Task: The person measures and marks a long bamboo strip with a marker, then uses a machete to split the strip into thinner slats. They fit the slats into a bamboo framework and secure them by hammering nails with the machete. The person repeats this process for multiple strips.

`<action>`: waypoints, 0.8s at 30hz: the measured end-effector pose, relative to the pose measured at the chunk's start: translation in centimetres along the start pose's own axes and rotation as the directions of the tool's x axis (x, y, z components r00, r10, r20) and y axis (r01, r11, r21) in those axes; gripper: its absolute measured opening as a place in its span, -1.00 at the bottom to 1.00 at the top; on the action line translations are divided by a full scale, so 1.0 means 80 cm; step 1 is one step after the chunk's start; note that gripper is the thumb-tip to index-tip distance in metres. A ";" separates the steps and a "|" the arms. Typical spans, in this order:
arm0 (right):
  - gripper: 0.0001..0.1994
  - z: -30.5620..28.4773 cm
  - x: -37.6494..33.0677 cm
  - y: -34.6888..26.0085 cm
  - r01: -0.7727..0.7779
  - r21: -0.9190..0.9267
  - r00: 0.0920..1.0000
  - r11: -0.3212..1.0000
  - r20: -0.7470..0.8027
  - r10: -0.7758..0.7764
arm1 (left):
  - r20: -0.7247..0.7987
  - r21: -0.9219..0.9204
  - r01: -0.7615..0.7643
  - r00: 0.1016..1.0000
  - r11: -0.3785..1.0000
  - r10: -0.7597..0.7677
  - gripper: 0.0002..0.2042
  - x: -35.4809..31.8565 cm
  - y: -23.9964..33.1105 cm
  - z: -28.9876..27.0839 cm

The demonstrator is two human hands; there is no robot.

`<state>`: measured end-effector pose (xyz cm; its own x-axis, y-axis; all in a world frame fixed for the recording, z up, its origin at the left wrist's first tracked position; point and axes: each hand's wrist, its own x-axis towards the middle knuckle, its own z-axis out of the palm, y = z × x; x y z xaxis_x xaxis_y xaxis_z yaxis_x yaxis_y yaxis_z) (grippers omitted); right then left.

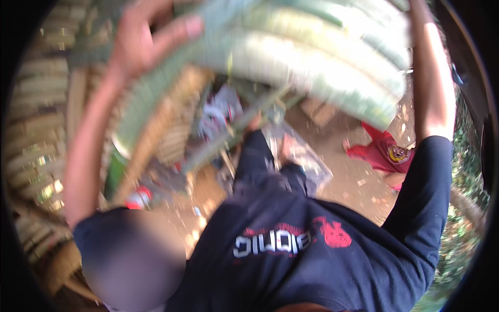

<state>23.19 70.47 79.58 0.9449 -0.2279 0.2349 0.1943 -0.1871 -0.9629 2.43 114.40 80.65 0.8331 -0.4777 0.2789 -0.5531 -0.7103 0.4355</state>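
Observation:
A panel of pale green split bamboo strips (312,52) spans the top of the head view, blurred by motion and cut off by the upper edge. My left hand (143,39) is raised at the upper left, its thumb against the panel's near left side; the other fingers are partly out of frame. On the far right my right arm reaches up, and my right hand (418,13) meets the panel's right edge with its fingers hidden. Below the left hand slants a green bamboo piece (143,101) beside a brown pole (161,119).
Bamboo slat walling (39,135) stands on the left. Thin green poles (228,138) cross before my legs, near a pale plastic bag (223,112) and a clear sheet (314,161). A person in a red shirt (387,153) is low on the right; leaves (460,244) border that side.

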 end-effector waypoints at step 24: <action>-0.18 -0.029 0.030 -0.013 0.053 -0.807 0.998 0.588 0.018 -0.066 | 0.225 -0.223 -0.293 0.913 0.930 0.341 -0.17 0.025 0.023 -0.027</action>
<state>24.68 67.92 81.45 0.9347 -0.1979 0.2954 -0.0480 -0.8934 -0.4468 3.07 113.24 83.87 0.5694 -0.7946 0.2109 -0.7558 -0.4050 0.5145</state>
